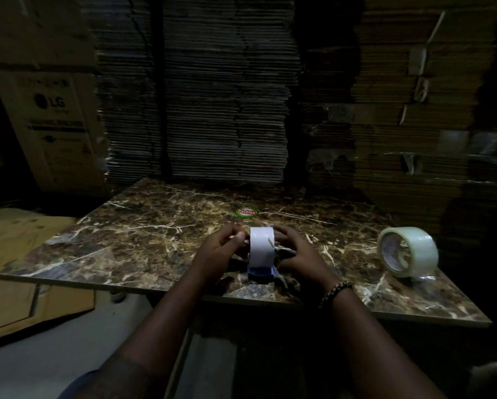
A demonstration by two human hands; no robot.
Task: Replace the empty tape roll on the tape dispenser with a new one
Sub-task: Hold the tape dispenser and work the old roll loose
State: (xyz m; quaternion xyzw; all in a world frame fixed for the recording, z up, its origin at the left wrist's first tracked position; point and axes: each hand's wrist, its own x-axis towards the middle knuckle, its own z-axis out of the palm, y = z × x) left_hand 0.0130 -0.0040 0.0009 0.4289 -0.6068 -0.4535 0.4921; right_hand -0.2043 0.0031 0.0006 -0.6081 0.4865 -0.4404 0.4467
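A tape dispenser (260, 273) with a blue body rests on the marble-patterned table (143, 234), near its front edge. A white bare roll core (261, 247) stands upright in the dispenser. My left hand (221, 251) clasps the core's left side, fingertips on its upper rim. My right hand (294, 251) grips the right side of the core and dispenser; a beaded bracelet is on that wrist. A full roll of clear tape (407, 253) stands on edge at the table's right, apart from both hands.
A round red-and-green sticker (246, 212) lies on the table behind the dispenser. Tall stacks of flattened cardboard (201, 96) rise behind the table. A printed carton (54, 122) stands at the left, with flat cardboard sheets (14, 254) on the floor beside the table.
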